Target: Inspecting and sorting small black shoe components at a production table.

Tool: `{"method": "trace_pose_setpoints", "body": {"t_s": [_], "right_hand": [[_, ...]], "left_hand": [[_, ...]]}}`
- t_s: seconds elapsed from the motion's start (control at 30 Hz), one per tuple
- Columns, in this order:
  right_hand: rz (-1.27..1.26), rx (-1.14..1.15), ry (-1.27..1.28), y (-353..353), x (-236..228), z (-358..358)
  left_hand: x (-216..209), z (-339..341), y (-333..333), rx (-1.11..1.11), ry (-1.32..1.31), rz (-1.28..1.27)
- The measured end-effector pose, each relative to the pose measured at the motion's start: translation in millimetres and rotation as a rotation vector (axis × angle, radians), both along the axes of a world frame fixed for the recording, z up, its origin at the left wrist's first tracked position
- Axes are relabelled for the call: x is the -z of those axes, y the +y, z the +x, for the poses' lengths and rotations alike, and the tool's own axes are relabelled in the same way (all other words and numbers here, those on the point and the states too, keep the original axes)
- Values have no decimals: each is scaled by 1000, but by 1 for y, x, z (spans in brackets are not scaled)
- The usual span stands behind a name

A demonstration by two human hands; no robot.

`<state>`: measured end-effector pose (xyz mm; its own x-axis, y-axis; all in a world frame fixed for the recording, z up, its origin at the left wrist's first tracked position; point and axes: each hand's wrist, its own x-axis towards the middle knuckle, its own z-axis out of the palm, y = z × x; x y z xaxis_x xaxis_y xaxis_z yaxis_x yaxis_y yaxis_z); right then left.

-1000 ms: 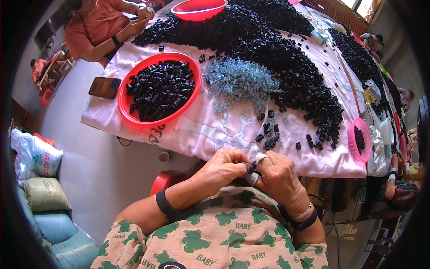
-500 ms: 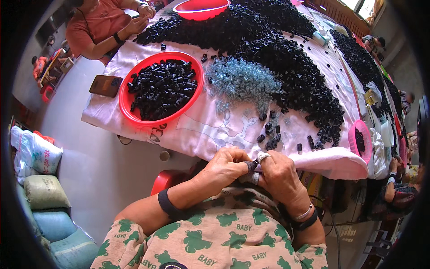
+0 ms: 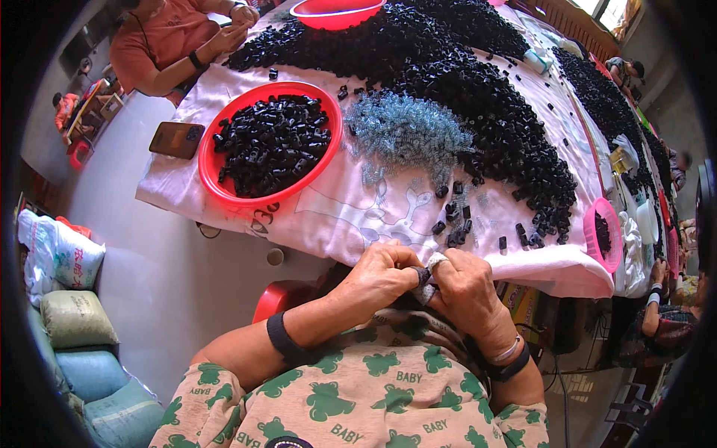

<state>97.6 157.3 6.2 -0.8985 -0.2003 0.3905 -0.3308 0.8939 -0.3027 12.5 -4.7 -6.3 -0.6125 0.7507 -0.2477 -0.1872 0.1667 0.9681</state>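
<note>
My left hand (image 3: pixel 379 278) and my right hand (image 3: pixel 469 287) meet at the near edge of the table, fingers pinched together. Whatever lies between the fingertips is too small and hidden to make out. Dark and white wraps cover some of the fingertips. Just beyond the hands, several loose black plastic pieces (image 3: pixel 457 231) lie on the pale pink cloth (image 3: pixel 321 224). Farther back sits a heap of clear bluish springs (image 3: pixel 407 131), with a large pile of small black plastic pieces (image 3: pixel 493 127) behind and right of it. A red basin (image 3: pixel 340 160) full of black pieces stands to the left.
A phone (image 3: pixel 176 140) lies at the table's left edge. Another red basin (image 3: pixel 336 16) rests at the back, and a pink basket (image 3: pixel 602 235) at the right. A person in an orange shirt (image 3: pixel 168 45) sits far left. Sacks (image 3: pixel 78 317) are stacked on the floor.
My hands stay pinched together in almost the same place, with only slight finger movement. The whole view has shifted very slightly.
</note>
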Motion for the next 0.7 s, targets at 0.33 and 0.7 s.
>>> {"method": "trace_pose_setpoints", "body": {"t_s": [0.33, 0.7], "right_hand": [[-55, 37, 6, 2, -2, 2], [-121, 46, -29, 3, -3, 2]], "left_hand": [[-12, 1, 1, -16, -170, -26], [-15, 1, 0, -68, -230, 37]]}}
